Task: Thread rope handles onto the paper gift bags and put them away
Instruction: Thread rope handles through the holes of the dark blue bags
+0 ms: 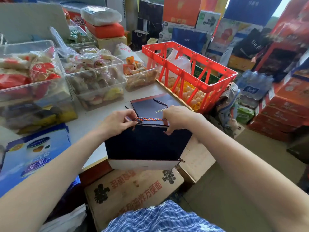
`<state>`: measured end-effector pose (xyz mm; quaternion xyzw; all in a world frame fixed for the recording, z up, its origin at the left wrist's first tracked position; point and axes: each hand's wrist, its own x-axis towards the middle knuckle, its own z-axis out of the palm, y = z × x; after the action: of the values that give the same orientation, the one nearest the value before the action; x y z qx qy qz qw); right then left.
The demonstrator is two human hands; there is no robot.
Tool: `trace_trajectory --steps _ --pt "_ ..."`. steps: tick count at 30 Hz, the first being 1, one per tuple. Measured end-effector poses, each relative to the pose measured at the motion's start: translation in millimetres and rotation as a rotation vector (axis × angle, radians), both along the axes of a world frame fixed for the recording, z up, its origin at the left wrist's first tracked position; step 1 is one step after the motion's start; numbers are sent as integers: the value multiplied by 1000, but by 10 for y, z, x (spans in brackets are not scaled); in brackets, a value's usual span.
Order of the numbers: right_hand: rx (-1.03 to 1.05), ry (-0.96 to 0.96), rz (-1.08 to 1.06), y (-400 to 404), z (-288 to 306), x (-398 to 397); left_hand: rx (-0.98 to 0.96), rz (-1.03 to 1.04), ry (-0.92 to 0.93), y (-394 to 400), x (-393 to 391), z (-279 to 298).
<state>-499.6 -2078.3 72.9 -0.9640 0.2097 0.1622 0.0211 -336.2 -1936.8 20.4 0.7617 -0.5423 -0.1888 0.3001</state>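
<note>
A dark navy paper gift bag [145, 144] is held folded flat, its top edge away from me, over the table's near edge. A red, blue and orange twisted rope handle [148, 119] stretches between my hands just above the bag's top edge. My left hand [117, 123] pinches the rope's left end by the left hole. My right hand [177, 118] pinches the right end at the right hole [164, 132]. Beyond my hands, a second navy bag [150, 106] with a dark cord lies flat on the table.
Clear plastic bins of wrapped snacks [93, 77] fill the table's left and back. A red plastic crate [189, 72] stands at the right over trays of eggs. A blue printed bag [33, 156] lies at the left. A cardboard box [133, 190] sits below the bag. Stacked cartons crowd the right.
</note>
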Motion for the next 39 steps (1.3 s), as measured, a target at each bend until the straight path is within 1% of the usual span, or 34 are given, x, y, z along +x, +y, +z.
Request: trace_trajectory --steps 1,3,5,7,10,12,15,17,18,19,21,22,23,25,27,29,31,32,33,34,36,38,39 --pt "43 -39 -6 -41 46 -35 -28 31 8 -4 -11 86" --pt "81 -213 -43 -137 208 -40 -117 117 -31 -8 -1 329" --pt "11 -429 -54 -214 421 40 -234 219 -123 -1 26 618" --pt "-46 -591 -54 -234 593 157 -326 296 -195 31 52 887" --pt "-50 -702 -49 -161 580 360 -374 354 -285 155 86 1081" --pt "-49 -727 -42 -95 414 530 -346 378 -310 275 138 967" --pt "-104 -681 -39 9 -36 774 -284 391 -295 432 193 363" --pt "-139 -538 -19 80 -489 879 -216 409 -253 522 202 -182" --pt "-111 -428 1 94 -763 920 -122 405 -208 574 185 -447" --pt "-48 -282 33 109 -1044 950 38 380 -143 629 167 -700" --pt "153 85 122 193 -1549 938 457 272 -33 797 123 -1144" --pt "241 193 135 234 -1745 914 618 253 -26 860 113 -1318" --pt "287 206 123 277 -1900 874 702 268 -57 904 101 -1456" --pt "264 53 106 367 -2110 838 712 320 -194 899 108 -1668" --pt "216 -66 149 523 -2281 843 682 300 -287 804 87 -1827" --pt "182 -41 238 690 -2469 873 727 217 -325 709 20 -1986" --pt "134 -10 282 721 -2652 867 788 149 -381 688 -1 -2121" --pt "106 -40 287 676 -2716 834 735 135 -432 715 23 -2181" --pt "78 -87 275 600 -2764 788 625 134 -482 752 63 -2232" --pt "43 -123 243 521 -2784 742 554 102 -519 792 105 -2243" --pt "-25 -117 105 354 -2775 694 504 23 -600 867 211 -2261" --pt "4 -1 -112 217 -2716 702 474 20 -602 891 291 -2269" --pt "21 57 -175 174 -2675 713 492 18 -578 867 308 -2219"
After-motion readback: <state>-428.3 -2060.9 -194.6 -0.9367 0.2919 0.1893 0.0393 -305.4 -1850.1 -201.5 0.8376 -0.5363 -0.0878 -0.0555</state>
